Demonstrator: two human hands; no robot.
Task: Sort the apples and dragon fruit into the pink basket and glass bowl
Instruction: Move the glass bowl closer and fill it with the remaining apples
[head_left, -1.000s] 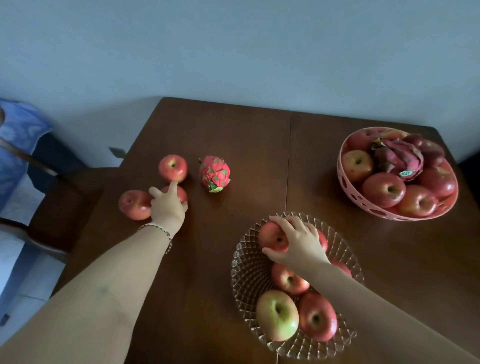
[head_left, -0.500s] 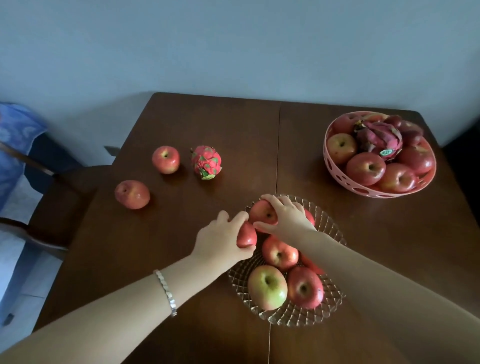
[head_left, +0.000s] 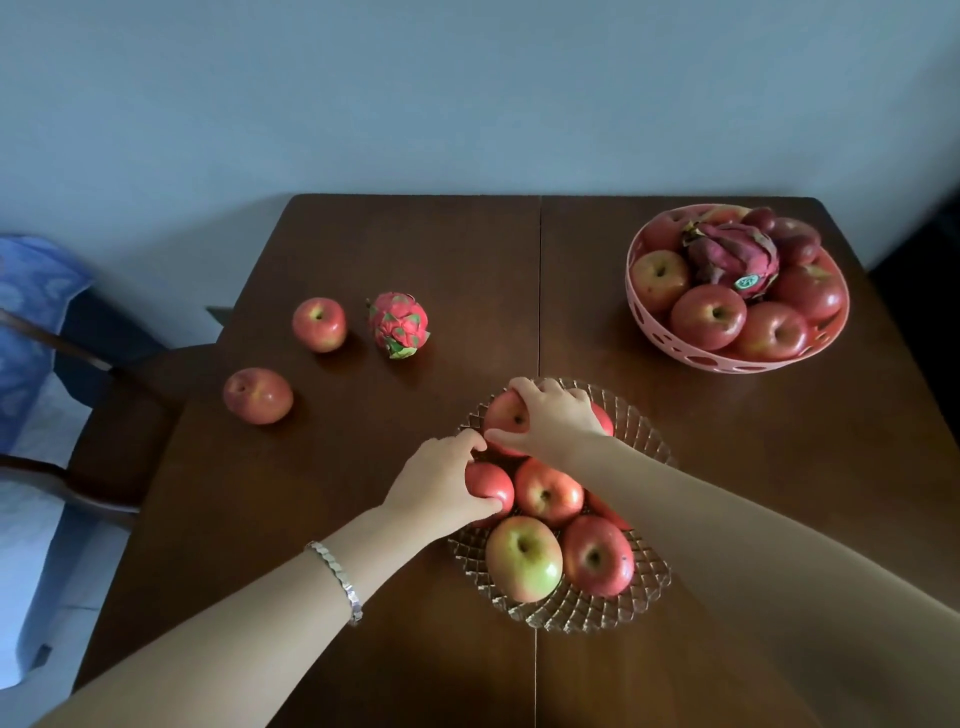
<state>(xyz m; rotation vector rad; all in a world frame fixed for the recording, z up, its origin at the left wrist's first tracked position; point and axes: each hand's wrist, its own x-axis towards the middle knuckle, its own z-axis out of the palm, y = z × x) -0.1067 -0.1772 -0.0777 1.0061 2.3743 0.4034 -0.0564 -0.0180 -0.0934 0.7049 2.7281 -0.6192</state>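
Over the glass bowl (head_left: 652, 597) I see my left hand (head_left: 441, 488) gripping a red apple (head_left: 491, 486), lower than half a second ago; my right hand (head_left: 553, 418) clasps the far apple (head_left: 506, 415). The dragon fruit (head_left: 399, 325) lies unmoved on the table (head_left: 415, 249).

Dark wooden table (head_left: 415, 249), two loose apples (head_left: 318, 323) (head_left: 258, 396), dragon fruit (head_left: 398, 323), glass bowl (head_left: 644, 597), pink basket (head_left: 727, 361)

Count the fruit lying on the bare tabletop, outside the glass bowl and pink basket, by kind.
Apples: 2
Dragon fruit: 1
Total: 3
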